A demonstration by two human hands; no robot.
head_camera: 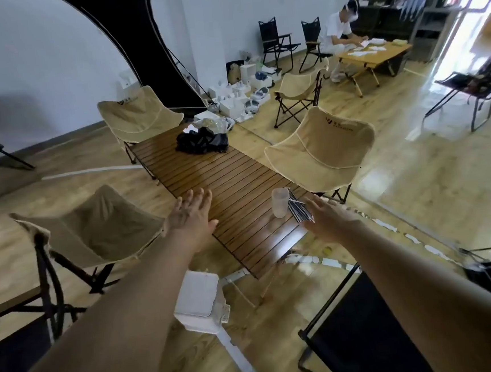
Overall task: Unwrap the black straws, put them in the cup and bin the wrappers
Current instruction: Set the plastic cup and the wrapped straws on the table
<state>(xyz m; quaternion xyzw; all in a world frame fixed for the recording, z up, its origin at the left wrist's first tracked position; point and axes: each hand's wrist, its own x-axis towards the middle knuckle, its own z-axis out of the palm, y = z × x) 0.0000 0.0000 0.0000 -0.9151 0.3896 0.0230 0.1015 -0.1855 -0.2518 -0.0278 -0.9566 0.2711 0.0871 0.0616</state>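
Our left hand (192, 217) is flat and open over the brown table (232, 184), holding nothing. Our right hand (331, 218) is open too, empty, its fingertips right by the pile of wrapped black straws (299, 210) in the middle of the frame. The clear cup (279, 203) stands just left of them. A white bin (199, 301) sits lower down, on the floor.

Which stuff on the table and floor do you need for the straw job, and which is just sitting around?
For the job:
- wrapped black straws, piled beside the cup
- clear cup, upright, looks empty
- white bin on the floor
- left hand and right hand, both open

Just lying about:
- black bag at the far table end
- beige chairs
- white boxes by the wall
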